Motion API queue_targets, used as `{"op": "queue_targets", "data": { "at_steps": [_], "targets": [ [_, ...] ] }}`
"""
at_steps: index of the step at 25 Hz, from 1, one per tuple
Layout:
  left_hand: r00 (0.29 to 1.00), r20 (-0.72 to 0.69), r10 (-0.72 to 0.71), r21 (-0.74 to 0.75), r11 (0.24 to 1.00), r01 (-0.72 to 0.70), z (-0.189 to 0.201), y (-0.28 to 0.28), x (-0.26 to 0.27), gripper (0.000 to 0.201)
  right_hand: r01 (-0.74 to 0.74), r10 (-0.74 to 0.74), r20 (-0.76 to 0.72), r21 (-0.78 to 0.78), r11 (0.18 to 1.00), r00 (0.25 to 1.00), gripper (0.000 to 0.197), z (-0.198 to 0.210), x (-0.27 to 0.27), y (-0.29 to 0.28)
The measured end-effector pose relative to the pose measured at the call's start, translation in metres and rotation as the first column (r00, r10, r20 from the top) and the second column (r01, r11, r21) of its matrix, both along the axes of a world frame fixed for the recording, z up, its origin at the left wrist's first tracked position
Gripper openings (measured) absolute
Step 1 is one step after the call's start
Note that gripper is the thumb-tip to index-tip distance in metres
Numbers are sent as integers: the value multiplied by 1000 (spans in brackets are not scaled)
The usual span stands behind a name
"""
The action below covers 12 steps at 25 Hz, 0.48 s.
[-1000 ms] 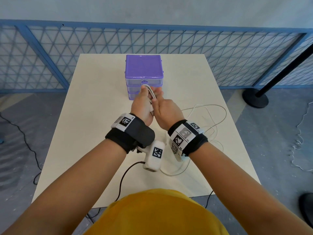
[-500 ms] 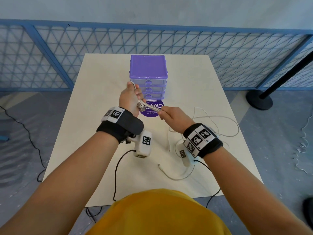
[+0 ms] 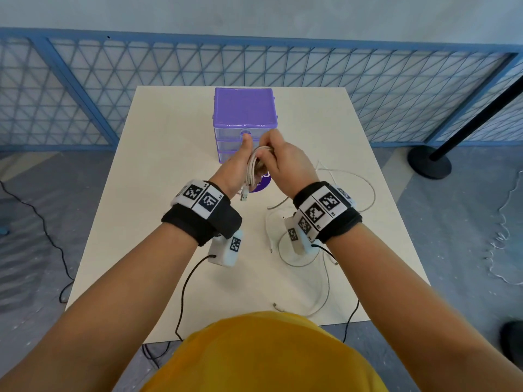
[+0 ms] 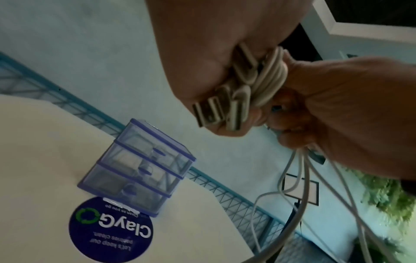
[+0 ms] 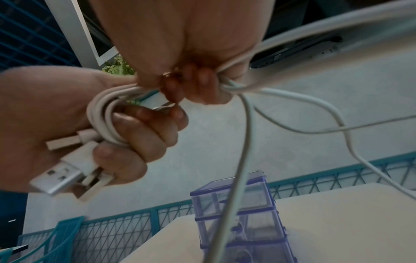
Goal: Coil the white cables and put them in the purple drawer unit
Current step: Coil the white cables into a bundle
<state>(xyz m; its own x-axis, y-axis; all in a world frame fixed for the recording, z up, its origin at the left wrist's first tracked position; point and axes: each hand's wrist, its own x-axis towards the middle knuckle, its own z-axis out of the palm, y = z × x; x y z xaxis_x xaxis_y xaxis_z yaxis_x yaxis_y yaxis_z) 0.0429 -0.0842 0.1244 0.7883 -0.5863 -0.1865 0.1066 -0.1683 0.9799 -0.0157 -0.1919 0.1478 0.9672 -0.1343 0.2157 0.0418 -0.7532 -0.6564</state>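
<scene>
My left hand (image 3: 240, 162) grips a bundle of coiled white cable (image 3: 252, 165) with its USB plugs (image 4: 210, 111) sticking out below the fist (image 5: 56, 179). Close against it, my right hand (image 3: 280, 162) holds the cable's loose strands (image 5: 245, 113), which trail down from its fist. Both hands hover just in front of the purple drawer unit (image 3: 244, 108), whose clear drawers look closed (image 4: 144, 165). More white cable (image 3: 300, 250) lies loose on the table to the right.
The cream table (image 3: 158, 176) carries a round purple sticker (image 4: 110, 229) in front of the drawer unit. A blue mesh fence (image 3: 113, 80) runs behind the table. A black post base (image 3: 428, 162) stands on the floor at right; black cords (image 3: 186, 284) hang off the near edge.
My right hand swung back up to the left hand, laying another loop of cable onto the bundle. Half a second ago the hands were apart with the cable stretched between them.
</scene>
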Motion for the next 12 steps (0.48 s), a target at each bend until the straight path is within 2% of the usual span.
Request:
{"op": "queue_targets", "data": {
  "at_steps": [3,6,7,8,10,11,12],
  "targets": [
    [989,-29,-144,-33,989,143,1,-2,-3,56,43,-41,-29,99,994,999,11,1,0,2],
    [954,-77,-290,-112,953,280,-3,4,-1,76,109,-96,-83,170,979,992,24,-1,-1,-4],
    [943,-102,-317,-147,942,301,-4,6,0,75,114,-98,-96,181,977,991,24,-2,-1,-6],
    [934,-113,-338,-167,933,318,-5,7,2,69,100,-80,-109,198,975,991,23,-4,0,-8],
    [926,-134,-352,-175,929,327,-4,8,2,42,59,-24,-139,254,965,990,21,-7,1,-8],
    [935,-144,-323,-184,937,296,-2,7,0,25,44,-1,-140,301,953,990,22,-10,2,-8],
    [950,-149,-275,-193,950,245,-2,7,-1,17,39,8,-128,356,934,992,24,-13,2,-9]
  ]
}}
